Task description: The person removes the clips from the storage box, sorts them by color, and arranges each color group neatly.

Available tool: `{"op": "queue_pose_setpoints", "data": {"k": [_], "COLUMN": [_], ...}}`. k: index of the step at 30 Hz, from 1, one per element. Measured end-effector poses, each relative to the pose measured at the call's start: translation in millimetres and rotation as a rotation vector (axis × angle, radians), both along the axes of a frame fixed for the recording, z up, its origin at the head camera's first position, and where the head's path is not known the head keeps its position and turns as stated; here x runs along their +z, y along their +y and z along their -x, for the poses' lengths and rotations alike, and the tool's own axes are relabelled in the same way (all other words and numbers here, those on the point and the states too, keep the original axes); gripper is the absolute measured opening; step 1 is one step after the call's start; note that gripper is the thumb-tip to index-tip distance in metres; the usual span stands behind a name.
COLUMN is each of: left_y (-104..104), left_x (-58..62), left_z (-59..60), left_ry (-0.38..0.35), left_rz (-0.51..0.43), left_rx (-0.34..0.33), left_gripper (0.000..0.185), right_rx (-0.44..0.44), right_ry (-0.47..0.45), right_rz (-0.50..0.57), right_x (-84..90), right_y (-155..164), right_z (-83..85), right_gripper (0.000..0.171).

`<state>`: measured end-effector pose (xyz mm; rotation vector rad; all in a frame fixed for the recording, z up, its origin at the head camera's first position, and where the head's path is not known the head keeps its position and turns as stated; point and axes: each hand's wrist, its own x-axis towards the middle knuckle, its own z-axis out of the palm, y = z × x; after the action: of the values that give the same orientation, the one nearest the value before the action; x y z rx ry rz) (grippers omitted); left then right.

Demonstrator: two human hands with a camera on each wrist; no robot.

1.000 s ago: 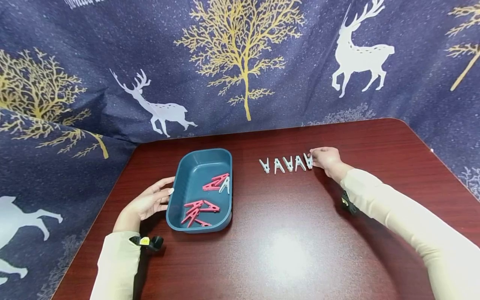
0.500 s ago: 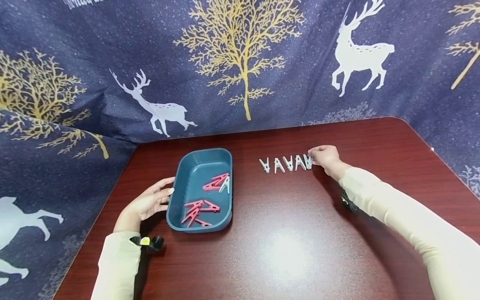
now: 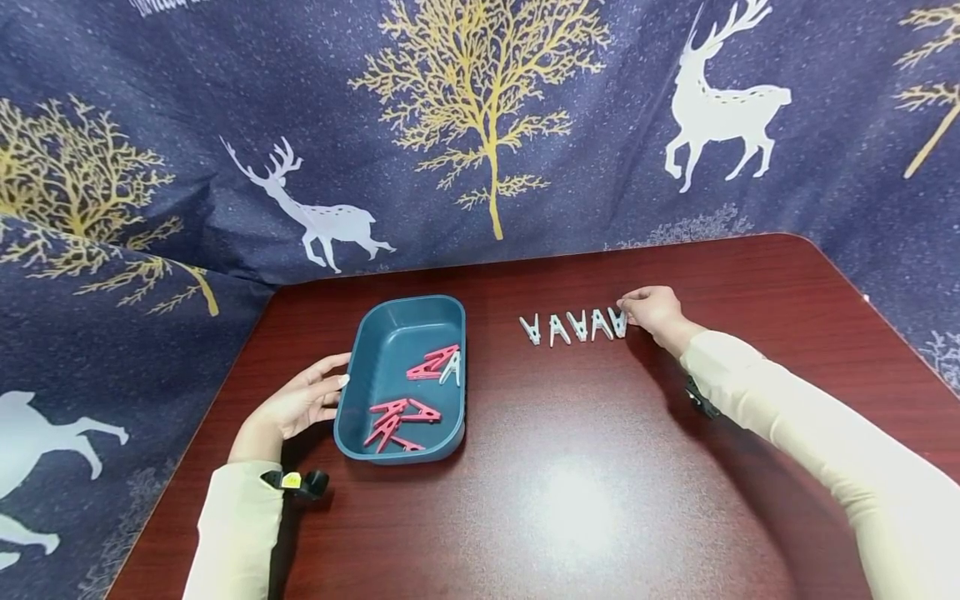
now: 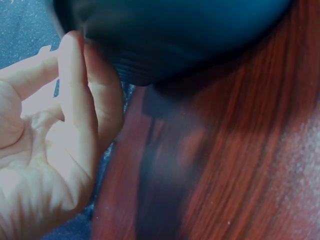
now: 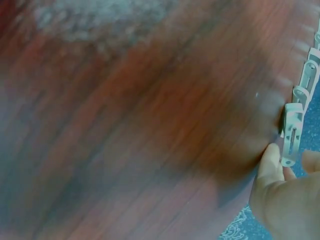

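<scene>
My right hand (image 3: 654, 312) is at the right end of a row of several white clothespins (image 3: 578, 326) on the table. Its thumb and fingertips pinch the last white clothespin (image 5: 292, 132), one at each side of its near end in the right wrist view. My left hand (image 3: 297, 403) touches the left side of a blue plastic tub (image 3: 347, 425), its fingers loosely bent. In the left wrist view the fingertips (image 4: 73, 42) meet the tub's outer wall. Inside the tub lie several red clothespins (image 3: 387, 428) and one white clothespin (image 3: 451, 367).
The glossy dark red wooden table (image 3: 525, 500) has a curved far right corner. Behind it hangs a dark blue cloth (image 3: 570, 192) printed with trees and deer. A small black camera (image 3: 316, 484) is strapped at the left wrist.
The right hand's end clothespin first shifts left against its neighbour, then back slightly right, with a small gap between them now. The left hand and the tub stay in place.
</scene>
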<state>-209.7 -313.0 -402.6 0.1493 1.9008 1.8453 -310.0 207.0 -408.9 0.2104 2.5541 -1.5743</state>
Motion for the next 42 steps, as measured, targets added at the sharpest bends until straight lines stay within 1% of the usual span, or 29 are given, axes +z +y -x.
{"op": "queue_pose_setpoints", "data": {"k": [3,8,10,14,17,21,23,26,30,37,42], "left_y": [-0.2,-0.1,0.1,1.0,2.2,3.5,3.9,3.8,2.9,2.5,2.3], "left_x": [0.0,-0.5,-0.6,0.4,1.5,2.6,3.2,3.9,4.1,3.7,3.5], "left_z": [-0.2,0.3,0.7,0.2,-0.6,-0.5,-0.1,0.7,1.0,1.0,0.2], "left_ry": [-0.005,0.000,0.002,-0.006,-0.013,-0.014,-0.012,-0.009,-0.011,-0.011,-0.011], "left_rz": [0.004,0.022,0.020,0.011,0.014,0.022,0.027,0.027,0.019,0.032,0.043], "left_rx": [0.005,0.004,0.001,0.006,0.013,0.017,0.018,0.020,0.023,0.025,0.030], "left_gripper": [0.036,0.037,0.037,0.037,0.037,0.037,0.037,0.037,0.036,0.038,0.041], "right_rx": [-0.005,-0.035,-0.045,-0.066,-0.065,-0.040,-0.018,0.031,0.116,0.249,0.359], "right_ry": [0.021,0.057,0.061,0.088,0.157,0.311,0.390,0.481,0.561,0.609,0.624], "right_rz": [-0.064,-0.227,-0.257,-0.249,-0.253,-0.287,-0.297,-0.283,-0.275,-0.280,-0.316], "right_x": [1.9,4.7,6.5,11.0,13.5,16.2,18.1,23.1,31.5,49.2,61.6], "right_y": [1.0,2.4,2.2,0.8,-0.9,-5.2,-8.2,-14.1,-23.4,-43.5,-59.6], "right_z": [-0.5,-2.6,-4.1,-5.2,-4.4,-4.5,-4.8,-5.6,-6.6,-12.1,-15.6], "right_gripper": [0.035,0.032,0.034,0.035,0.035,0.033,0.031,0.028,0.024,0.026,0.029]}}
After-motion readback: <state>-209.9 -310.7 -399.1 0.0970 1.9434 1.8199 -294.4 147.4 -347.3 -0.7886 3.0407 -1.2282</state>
